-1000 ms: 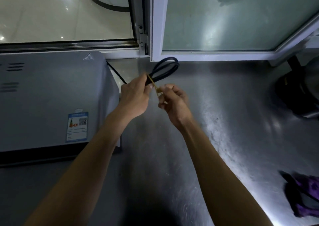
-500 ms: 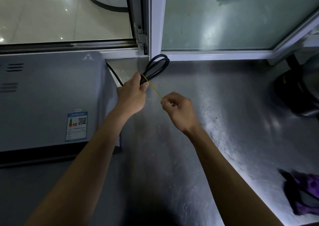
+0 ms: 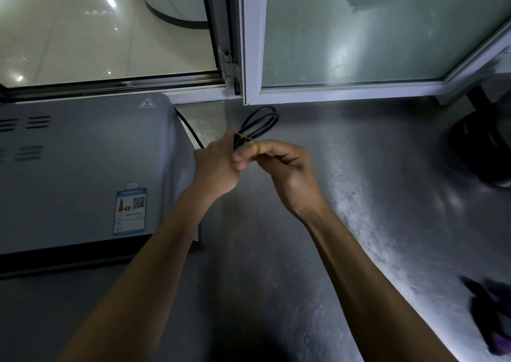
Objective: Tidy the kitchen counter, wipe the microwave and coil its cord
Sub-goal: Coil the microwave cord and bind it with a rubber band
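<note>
The grey microwave [image 3: 83, 173] stands at the left on the steel counter [image 3: 359, 195], its top towards me. Its black cord [image 3: 262, 119] is folded into a bundle of loops above the counter, beside the microwave's right edge. My left hand [image 3: 215, 165] grips the bundle at its lower end. A yellow rubber band [image 3: 257, 146] runs round the bundle and over a finger of my right hand [image 3: 279, 165], whose fingers are curled and touch the left hand. The plug is hidden.
A purple cloth [image 3: 495, 312] lies at the counter's right edge. A dark round appliance [image 3: 481, 146] stands at the far right. White window frames [image 3: 249, 43] close the counter's back, just behind the cord.
My right hand, which had pulled the band out to the right, has come back to the left hand, and the band now sits looped over its finger. The left hand still holds the cord.
</note>
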Action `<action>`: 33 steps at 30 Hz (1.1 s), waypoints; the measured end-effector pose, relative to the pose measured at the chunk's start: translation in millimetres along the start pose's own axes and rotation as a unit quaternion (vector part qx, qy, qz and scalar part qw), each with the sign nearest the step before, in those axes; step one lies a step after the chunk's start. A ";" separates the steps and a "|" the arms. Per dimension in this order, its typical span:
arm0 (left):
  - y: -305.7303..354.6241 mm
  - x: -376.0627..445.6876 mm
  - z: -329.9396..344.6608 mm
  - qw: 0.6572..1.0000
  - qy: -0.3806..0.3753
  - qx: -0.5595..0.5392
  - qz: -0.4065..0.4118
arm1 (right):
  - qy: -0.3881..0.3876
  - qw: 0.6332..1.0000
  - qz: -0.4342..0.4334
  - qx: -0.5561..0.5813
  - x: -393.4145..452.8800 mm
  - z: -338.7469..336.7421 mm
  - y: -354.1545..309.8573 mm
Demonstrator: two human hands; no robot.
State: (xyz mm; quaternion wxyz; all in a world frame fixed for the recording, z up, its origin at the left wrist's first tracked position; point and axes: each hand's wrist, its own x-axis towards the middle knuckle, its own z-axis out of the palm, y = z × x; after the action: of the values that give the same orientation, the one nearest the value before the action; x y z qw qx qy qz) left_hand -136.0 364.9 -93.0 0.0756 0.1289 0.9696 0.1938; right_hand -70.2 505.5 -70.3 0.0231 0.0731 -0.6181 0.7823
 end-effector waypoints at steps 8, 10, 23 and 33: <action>4.3 2.5 6.0 1.000 0.015 -0.015 -0.011 | 0.091 0.995 0.016 0.028 3.6 -0.4 -1.6; 5.0 1.3 5.8 0.999 0.027 -0.029 -0.006 | 0.122 0.992 0.022 0.030 2.6 3.8 -4.1; 12.1 -1.0 15.0 0.985 0.115 -0.126 -0.031 | 0.353 0.858 0.134 0.349 -9.3 36.7 20.0; 8.5 -14.4 18.2 0.987 0.129 -0.093 0.025 | 0.258 0.929 0.181 0.196 4.3 -15.6 8.6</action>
State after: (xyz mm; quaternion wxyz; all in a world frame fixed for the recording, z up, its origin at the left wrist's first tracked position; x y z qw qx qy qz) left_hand -116.7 374.9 -104.9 -0.0438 0.1196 0.9453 0.3002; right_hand -76.9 518.3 -81.5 0.0253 -0.2412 -0.4280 0.8706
